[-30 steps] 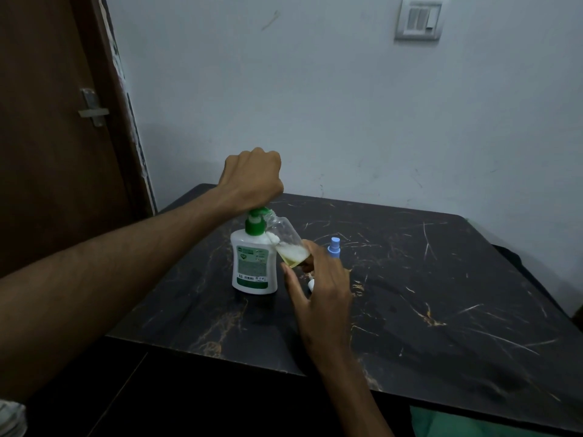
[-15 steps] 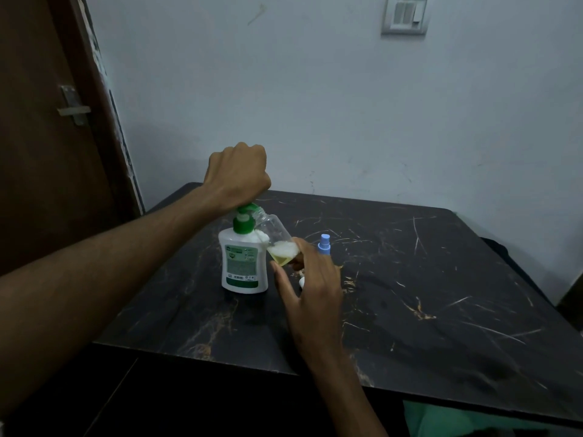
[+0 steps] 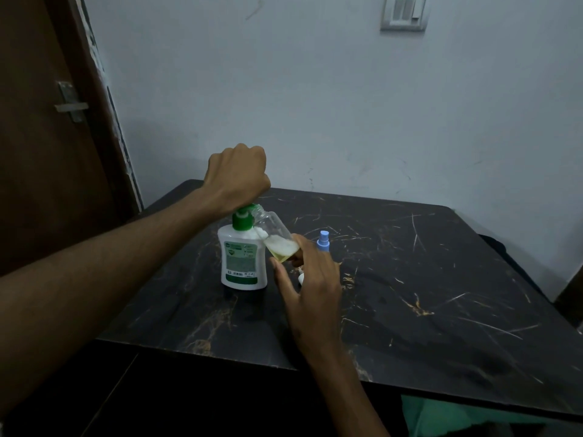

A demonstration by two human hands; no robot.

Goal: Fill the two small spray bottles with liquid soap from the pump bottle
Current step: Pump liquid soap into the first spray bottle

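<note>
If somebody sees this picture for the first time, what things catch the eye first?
At the table's middle, the left hand presses the green pump of the white pump bottle. The right hand holds a tilted clear spray bottle at the spout, with yellowish soap inside. A blue-capped spray bottle stands behind.

Left hand (image 3: 238, 176) presses the pump bottle (image 3: 242, 258) head; right hand (image 3: 310, 285) holds a tilted clear bottle (image 3: 276, 238) at its spout.
</note>
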